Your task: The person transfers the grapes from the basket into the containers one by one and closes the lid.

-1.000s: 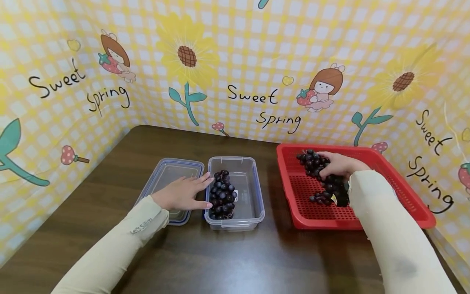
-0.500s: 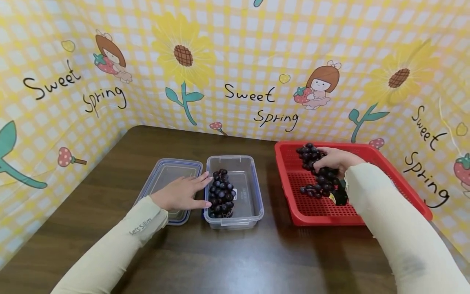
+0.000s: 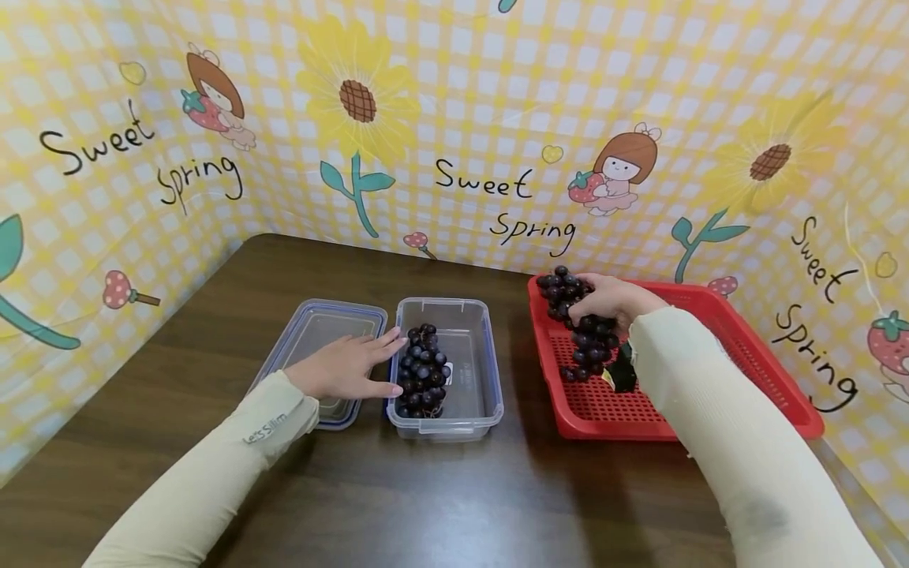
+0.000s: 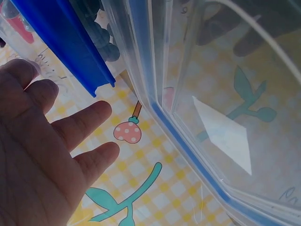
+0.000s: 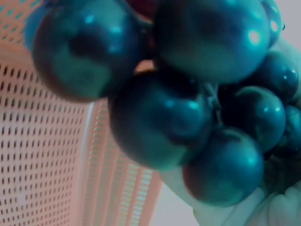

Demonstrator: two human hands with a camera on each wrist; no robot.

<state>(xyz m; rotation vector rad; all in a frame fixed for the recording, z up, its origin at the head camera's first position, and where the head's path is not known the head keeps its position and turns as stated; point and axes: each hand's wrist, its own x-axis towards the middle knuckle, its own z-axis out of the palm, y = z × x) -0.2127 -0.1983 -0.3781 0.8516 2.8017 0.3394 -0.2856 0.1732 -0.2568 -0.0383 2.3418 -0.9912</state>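
Presently holds, with the curled thumb and fingers of the right hand (image 3: 614, 300), a long bunch of round, dark purple grapes (image 3: 593, 338), clamped around its upper middle part. Has this bunch over the left part of a red rectangular plastic basket with many small holes (image 3: 611, 414), with the upper end close to the left rear rim. Cannot tell about contact with the basket floor. Shows also, just below the right wrist, a small black-and-yellow object (image 3: 623, 372), partly hidden and too unclear to name.

Farther to the left, spreads the fingers of the left hand (image 3: 344, 367) apart, above a flat, clear plastic lid with blue edge (image 3: 334, 319). Has the fingertips at or near the left rim of an open, clear rectangular plastic box (image 3: 469, 394); cannot tell about touching. Contains in this box, along the left wall, a second bunch of dark grapes (image 3: 422, 371), beside a small white label (image 3: 448, 373). Wears pale cream sleeves (image 3: 703, 402) on both arms.
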